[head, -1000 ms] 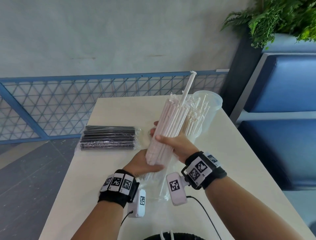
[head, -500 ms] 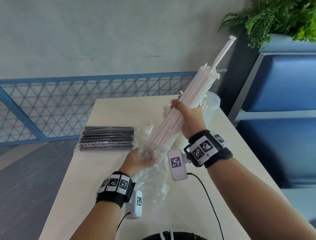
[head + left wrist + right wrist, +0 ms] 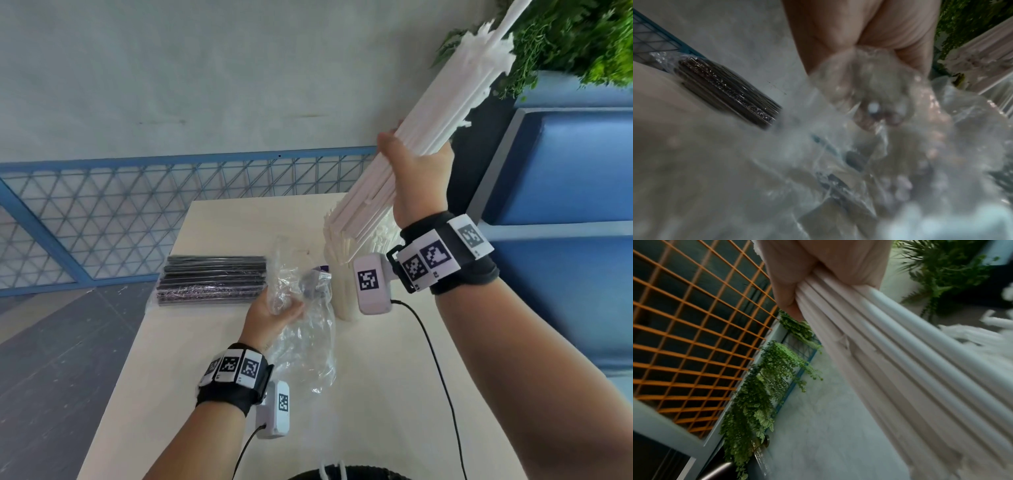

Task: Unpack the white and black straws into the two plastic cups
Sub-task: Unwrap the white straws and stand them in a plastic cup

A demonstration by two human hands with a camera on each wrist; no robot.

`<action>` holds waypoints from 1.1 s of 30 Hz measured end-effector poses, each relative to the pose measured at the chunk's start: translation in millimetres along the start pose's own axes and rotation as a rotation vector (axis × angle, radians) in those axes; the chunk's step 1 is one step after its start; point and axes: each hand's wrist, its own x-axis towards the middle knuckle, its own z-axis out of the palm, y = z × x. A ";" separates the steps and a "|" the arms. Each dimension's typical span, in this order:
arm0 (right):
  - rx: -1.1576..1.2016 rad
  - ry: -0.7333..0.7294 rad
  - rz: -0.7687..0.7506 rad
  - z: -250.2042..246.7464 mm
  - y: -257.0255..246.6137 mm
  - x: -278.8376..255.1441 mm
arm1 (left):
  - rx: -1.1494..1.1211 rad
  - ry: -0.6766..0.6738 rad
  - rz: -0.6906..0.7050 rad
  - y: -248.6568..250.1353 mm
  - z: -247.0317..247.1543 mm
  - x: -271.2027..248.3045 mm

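The right hand (image 3: 416, 174) is wrapped around the bundle of white straws (image 3: 442, 113), held high and slanting up to the right, its lower end just above the cup (image 3: 342, 291) already holding straws. The left hand (image 3: 274, 310) clutches the empty plastic bag (image 3: 305, 342) low over the bench (image 3: 376, 394). The packed black straws (image 3: 212, 279) lie flat just left of it, nearer the left hand.

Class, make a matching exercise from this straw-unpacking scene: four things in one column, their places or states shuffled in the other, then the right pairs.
1. white straws
2. black straws
3. clear wrapper
4. cup

A. lying wrapped on the table
B. crumpled in the left hand
C. raised in the right hand
D. standing on the table, holding white straws

Pairs: 1-C, 2-A, 3-B, 4-D
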 end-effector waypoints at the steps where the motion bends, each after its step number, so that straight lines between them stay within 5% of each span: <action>1: -0.010 0.010 -0.028 0.4 -2.7 1.3 | -0.002 0.006 -0.001 -0.5 -0.1 0.7; 6: -0.207 -0.020 -0.083 2.0 10.6 -6.0 | -0.029 0.039 0.021 -1.1 1.6 2.7; 25: -0.499 -0.119 0.309 -24.5 114.9 -33.7 | -0.036 0.126 0.017 8.7 7.2 4.8; 30: -0.583 -0.184 0.298 -26.2 116.6 -40.6 | -0.162 0.152 0.004 18.0 10.6 2.6; 33: -0.718 -0.254 0.163 -39.5 111.7 -47.0 | -0.231 0.174 0.025 23.8 10.8 -0.8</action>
